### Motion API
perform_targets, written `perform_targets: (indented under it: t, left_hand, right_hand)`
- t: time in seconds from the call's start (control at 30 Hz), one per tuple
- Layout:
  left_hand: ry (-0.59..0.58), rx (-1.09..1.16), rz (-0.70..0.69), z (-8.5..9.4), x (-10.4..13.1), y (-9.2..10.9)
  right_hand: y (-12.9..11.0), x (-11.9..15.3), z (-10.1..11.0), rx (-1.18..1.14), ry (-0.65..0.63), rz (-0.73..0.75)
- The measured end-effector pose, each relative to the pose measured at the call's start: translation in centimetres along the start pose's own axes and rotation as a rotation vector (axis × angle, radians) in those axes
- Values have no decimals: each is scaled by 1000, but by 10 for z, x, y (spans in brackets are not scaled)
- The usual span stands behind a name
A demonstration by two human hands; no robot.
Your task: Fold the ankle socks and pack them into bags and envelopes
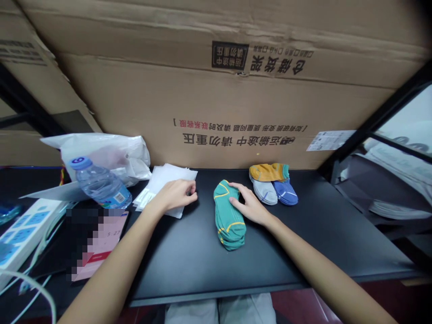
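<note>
A stack of green socks [229, 218] with yellow stripes lies lengthwise on the black table. At its upper right edge is my right hand [251, 204], thumb and fingers on the socks. My left hand [177, 195] is closed with curled fingers over a pile of white sheets or flat bags [168, 173]; nothing shows in it. To the right of my right hand, mustard socks [268, 172] lie across the tops of grey socks [265, 191] and blue socks [285, 192].
At the left a water bottle [101, 182] leans on its side against a white plastic bag [135, 150]. Nearer are a phone [101, 238], a power strip [29, 227] and loose white cables. A large cardboard box [162, 99] walls off the back of the table [189, 265].
</note>
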State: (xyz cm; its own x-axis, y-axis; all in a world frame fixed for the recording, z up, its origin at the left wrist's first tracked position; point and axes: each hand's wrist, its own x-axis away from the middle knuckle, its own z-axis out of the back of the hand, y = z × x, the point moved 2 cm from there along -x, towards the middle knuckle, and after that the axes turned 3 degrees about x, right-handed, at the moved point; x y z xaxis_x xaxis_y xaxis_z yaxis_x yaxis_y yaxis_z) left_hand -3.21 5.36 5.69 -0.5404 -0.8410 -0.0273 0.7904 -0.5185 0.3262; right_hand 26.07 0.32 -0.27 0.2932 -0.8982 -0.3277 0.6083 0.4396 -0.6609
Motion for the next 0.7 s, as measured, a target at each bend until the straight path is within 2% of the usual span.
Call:
perform_targets:
  t: [0.1, 0.2, 0.27, 0.37, 0.47, 0.57, 0.7]
  left_hand:
    - [135, 125, -48, -10, 0, 26]
    - [193, 319, -48, -31, -1, 51]
    - [171, 334, -51, -44, -1, 60]
    - [123, 313, -67, -55, -1, 61]
    - [131, 304, -103, -52, -1, 56]
    - [187, 209, -138, -39, -1, 50]
    - [251, 84, -50, -17, -2, 37]
  right_hand:
    - [-1, 0, -4, -48, 61, -72]
    - [-2, 1, -10, -82, 127, -103]
    - [-5, 1, -13, -47, 123, -69]
    - [-8, 1, -13, 18, 100, -12]
    - [-9, 0, -12, 19, 111, 12]
    - [-4, -2, -9, 35, 128, 2]
    - [6, -6, 4, 127, 279, -40]
